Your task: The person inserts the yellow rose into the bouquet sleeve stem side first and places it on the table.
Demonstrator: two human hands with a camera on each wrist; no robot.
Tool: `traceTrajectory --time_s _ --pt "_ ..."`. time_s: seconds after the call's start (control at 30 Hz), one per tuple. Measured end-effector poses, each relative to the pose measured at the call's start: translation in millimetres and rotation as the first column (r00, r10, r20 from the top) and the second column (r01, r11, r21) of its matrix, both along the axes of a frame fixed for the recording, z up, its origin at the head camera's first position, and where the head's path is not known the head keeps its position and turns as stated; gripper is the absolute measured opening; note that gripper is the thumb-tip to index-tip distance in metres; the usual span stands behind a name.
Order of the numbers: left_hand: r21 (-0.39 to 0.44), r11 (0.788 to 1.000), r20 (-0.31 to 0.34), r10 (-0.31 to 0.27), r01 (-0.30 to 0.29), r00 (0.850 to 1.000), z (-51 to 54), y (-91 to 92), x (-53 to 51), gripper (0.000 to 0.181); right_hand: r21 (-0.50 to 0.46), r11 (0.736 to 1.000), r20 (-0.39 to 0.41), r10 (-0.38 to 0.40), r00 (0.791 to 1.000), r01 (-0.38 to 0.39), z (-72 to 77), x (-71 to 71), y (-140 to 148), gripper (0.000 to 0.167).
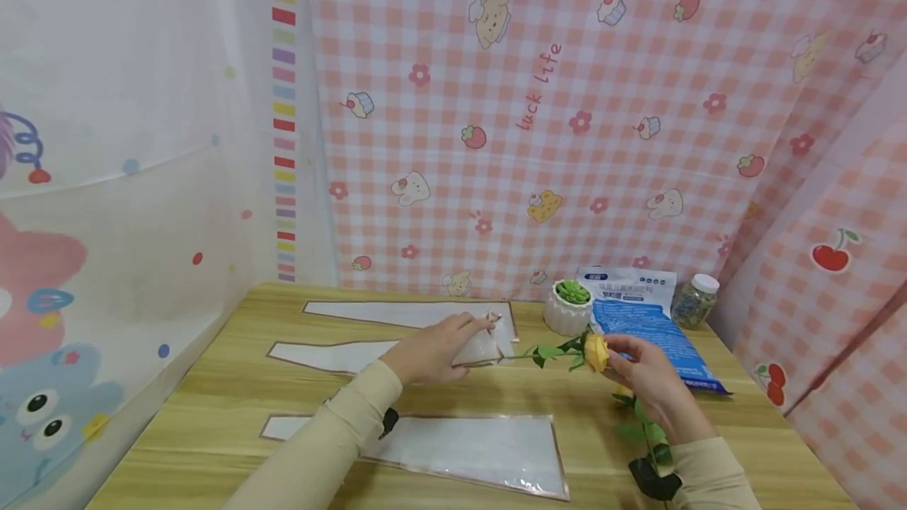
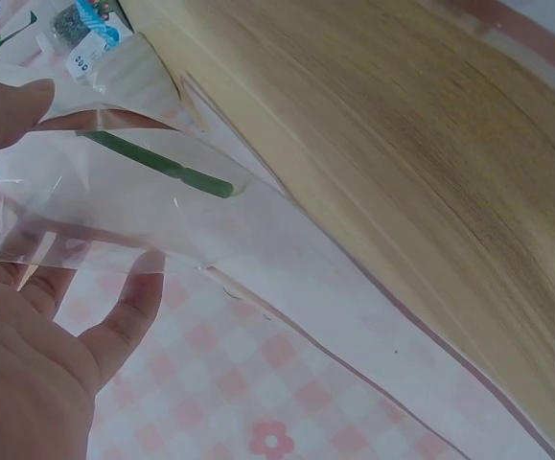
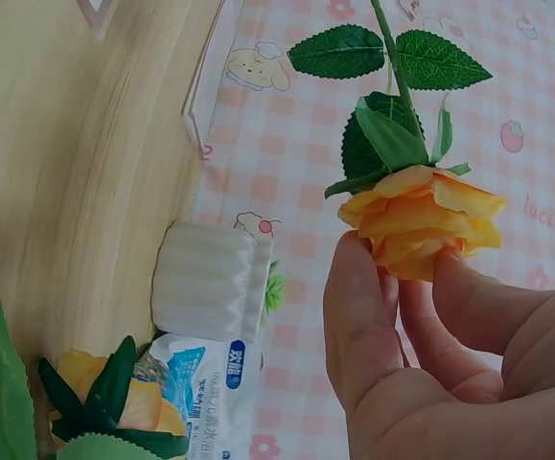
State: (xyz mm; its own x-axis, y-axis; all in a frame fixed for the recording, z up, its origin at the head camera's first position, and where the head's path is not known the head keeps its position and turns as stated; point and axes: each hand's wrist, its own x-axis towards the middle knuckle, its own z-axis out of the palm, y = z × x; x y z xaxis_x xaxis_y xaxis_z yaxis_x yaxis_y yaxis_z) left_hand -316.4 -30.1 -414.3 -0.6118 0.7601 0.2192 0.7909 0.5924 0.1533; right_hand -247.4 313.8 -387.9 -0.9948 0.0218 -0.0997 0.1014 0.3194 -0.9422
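Note:
My left hand [image 1: 434, 352] holds a clear flower sleeve [image 2: 287, 264] near its wide end, thumb on the upper edge and fingertips along the lower one, so its mouth gapes. In my right hand [image 1: 650, 378], thumb and fingers pinch the bloom of a yellow rose [image 3: 426, 216], which lies sideways with green leaves along its stem. The cut end of the green stem [image 2: 162, 168] shows inside the sleeve in the left wrist view. The sleeve's narrow tail stretches away to the left.
Two flat sleeves lie on the wooden table, one in front [image 1: 489, 447] and one behind [image 1: 390, 312]. A second yellow rose [image 3: 128, 393] lies below my right hand. A white-potted succulent [image 1: 569, 309], a blue-and-white bag [image 1: 634, 329] and a lidded jar [image 1: 694, 301] stand at the back right.

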Motion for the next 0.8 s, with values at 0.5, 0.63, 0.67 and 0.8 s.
traceTrajectory --time_s 0.5,0.63,0.67,0.8 --pt "-0.074 0.997 -0.031 0.003 -0.005 1.000 -3.6 4.3 4.7 0.078 -0.047 0.999 -0.038 -0.007 0.999 0.005 -1.1 3.4 -7.8 0.031" --pt "-0.087 0.996 -0.017 0.010 -0.011 1.000 -4.1 4.5 5.2 0.078 -0.056 0.998 -0.052 -0.001 0.999 -0.001 -1.8 4.0 -7.5 0.029" --pt "-0.088 0.996 -0.013 0.010 -0.012 1.000 -4.1 4.5 5.2 0.078 -0.058 0.998 -0.053 -0.004 0.999 0.001 -1.9 4.1 -6.9 0.028" --pt "-0.091 0.996 0.011 0.013 -0.012 1.000 -3.9 5.1 4.6 0.079 -0.116 0.993 -0.065 -0.033 0.997 0.025 -3.7 3.8 -2.3 0.023"
